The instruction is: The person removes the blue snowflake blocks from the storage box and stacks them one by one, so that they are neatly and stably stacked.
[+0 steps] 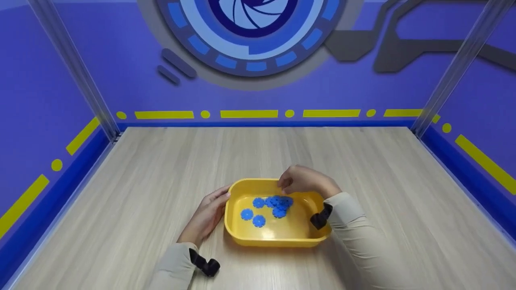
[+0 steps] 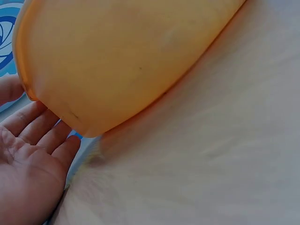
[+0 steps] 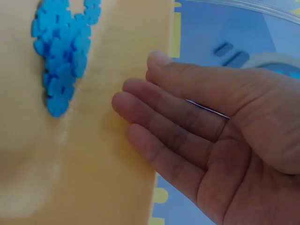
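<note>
A yellow plastic tub (image 1: 278, 242) stands at the near middle of the table, with several flat blue notched discs (image 1: 259, 220) inside. Most of the discs are bunched near its far wall. My left hand (image 1: 210, 209) holds the tub's left end; in the left wrist view its thumb (image 2: 10, 89) is at the rim and the other fingers lie by the wall. Over the far right rim reaches my right hand (image 1: 304, 180), fingers loosely bent and nothing between them. In the right wrist view its fingertips lie beside the heap of discs (image 3: 61, 51), apart from it.
Pale wood-grain table (image 1: 181, 161) surrounds the tub. Blue-purple printed panels (image 1: 250, 96) with yellow marks stand along the back and both sides. Dark wrist-camera mounts (image 1: 204, 264) sit on both wrists, the right one overlapping the tub's right end in the head view.
</note>
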The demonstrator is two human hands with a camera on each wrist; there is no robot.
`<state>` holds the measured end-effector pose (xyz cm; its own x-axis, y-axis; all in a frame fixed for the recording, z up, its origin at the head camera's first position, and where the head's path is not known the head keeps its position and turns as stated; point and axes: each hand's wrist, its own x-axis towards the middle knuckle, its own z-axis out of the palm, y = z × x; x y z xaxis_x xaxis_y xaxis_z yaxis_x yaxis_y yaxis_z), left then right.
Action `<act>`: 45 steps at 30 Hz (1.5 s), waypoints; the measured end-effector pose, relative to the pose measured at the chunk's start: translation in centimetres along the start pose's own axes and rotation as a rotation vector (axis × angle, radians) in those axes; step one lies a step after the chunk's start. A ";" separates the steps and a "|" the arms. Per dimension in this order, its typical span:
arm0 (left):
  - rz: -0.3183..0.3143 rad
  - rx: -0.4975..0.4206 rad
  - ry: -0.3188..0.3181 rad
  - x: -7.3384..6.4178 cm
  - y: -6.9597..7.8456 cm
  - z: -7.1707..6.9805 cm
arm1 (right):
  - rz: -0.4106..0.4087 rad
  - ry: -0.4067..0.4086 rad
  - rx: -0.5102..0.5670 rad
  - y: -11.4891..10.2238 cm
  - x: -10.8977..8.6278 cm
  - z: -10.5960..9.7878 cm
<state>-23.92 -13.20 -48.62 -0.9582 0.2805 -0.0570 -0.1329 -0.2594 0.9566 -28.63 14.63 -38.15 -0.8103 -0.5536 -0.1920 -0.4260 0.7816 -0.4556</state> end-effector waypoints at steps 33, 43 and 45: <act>0.031 -0.040 0.037 -0.1 -0.1 0.0 | -0.043 0.057 -0.208 -1.6 1.4 4.1; 0.029 -0.043 0.046 -0.1 0.0 0.0 | -0.076 0.017 -0.226 -1.4 1.6 4.3; 0.034 -0.040 0.044 -0.1 -0.1 -0.1 | -0.078 0.007 -0.232 -1.4 1.6 4.2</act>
<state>-23.87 -13.29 -48.72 -0.9725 0.2300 -0.0377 -0.1089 -0.3053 0.9460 -27.63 11.45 -41.49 -0.7736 -0.6137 -0.1581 -0.5679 0.7820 -0.2568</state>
